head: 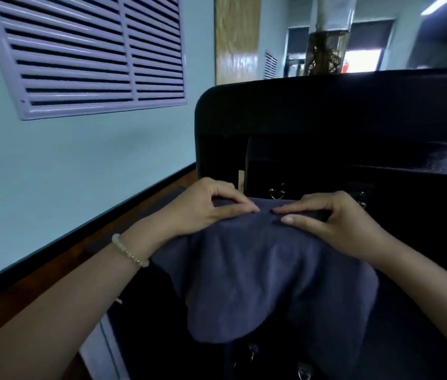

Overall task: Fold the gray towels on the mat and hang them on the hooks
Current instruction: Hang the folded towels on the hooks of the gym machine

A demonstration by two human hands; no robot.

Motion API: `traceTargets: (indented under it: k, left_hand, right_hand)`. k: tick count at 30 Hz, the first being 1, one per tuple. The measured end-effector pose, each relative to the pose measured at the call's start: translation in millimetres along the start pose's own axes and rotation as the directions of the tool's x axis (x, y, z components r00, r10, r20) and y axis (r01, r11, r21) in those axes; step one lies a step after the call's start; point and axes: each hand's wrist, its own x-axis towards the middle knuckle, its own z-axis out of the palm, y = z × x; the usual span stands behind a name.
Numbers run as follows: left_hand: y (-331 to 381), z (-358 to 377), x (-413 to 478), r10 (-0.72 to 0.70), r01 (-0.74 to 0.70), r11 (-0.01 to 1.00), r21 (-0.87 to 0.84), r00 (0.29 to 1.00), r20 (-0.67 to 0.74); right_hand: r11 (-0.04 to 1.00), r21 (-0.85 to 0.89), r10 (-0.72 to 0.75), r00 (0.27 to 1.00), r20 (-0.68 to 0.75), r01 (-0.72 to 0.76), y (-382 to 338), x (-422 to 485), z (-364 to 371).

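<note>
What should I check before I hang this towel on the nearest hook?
1. Grip of the left hand on the top edge of the towel: ok, the fingers pinch it.
2. Grip of the right hand on the same edge: ok.
3. The hook just above the edge is free: ok, nothing hangs on it.
4. The edge is over the hook: not ok, it sits just below it.
5. The towel is folded evenly: cannot tell, it droops and the layers do not show.
6. The towel has a hanging loop: cannot tell.
</note>
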Motion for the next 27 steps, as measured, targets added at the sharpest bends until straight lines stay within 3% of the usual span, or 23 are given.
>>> traceTargets:
  k: [3,8,13,17,19,21,24,25,27]
  left_hand:
    - [-15.5,2.5,13.3,0.09,-0.081,0.973,0.217,0.995,-0.034]
    - [-37.7,22.1,28.3,0.25,-0.193,0.901,0.389,0.963,-0.103]
    - [-68.8,51.0,27.2,0.27,-0.178,0.934,0.308,0.919,-0.287]
    - [-82.4,91.0,14.9,0.05,-0.077,0.996,-0.045,0.898,-0.437]
    - [-80.5,106.4,7.7,-0.022,-0.039,0.992,-0.118,0.878,-0.477]
    - [-78.4,111.1,3.8,0.011,-0.026,0.999,-0.022,0.858,-0.513]
    - [-71.2,107.6,0.1,0.14,0.039,0.949,0.313,0.837,-0.53]
    - [-67.3,107.4,-2.8,0.156,0.045,0.931,0.362,0.849,-0.505]
    - [-63.5,109.3,-8.0,0.118,0.023,0.953,0.303,0.891,-0.438]
  right_hand:
    - [0.971,-0.236,-0.003,0.988,-0.156,-0.034,0.2,0.8,7.5]
    - [0.811,-0.568,-0.032,0.959,-0.283,-0.141,5.6,-1.8,18.7]
    - [0.79,-0.573,-0.006,0.932,-0.363,-0.218,17.5,-4.8,34.5]
    - [0.828,-0.459,0.085,0.881,-0.465,-0.322,25.1,-11.6,58.5]
    - [0.809,-0.47,0.088,0.864,-0.496,-0.352,26.6,-16.8,68.2]
    - [0.746,-0.571,0.007,0.861,-0.508,-0.343,27.4,-20.7,71.8]
    - [0.655,-0.7,-0.109,0.88,-0.461,-0.285,26.5,-25.1,73.8]
    - [0.667,-0.694,-0.1,0.89,-0.445,-0.272,25.9,-27.8,75.6]
    - [0.733,-0.626,-0.057,0.893,-0.447,-0.266,26.6,-31.1,79.7]
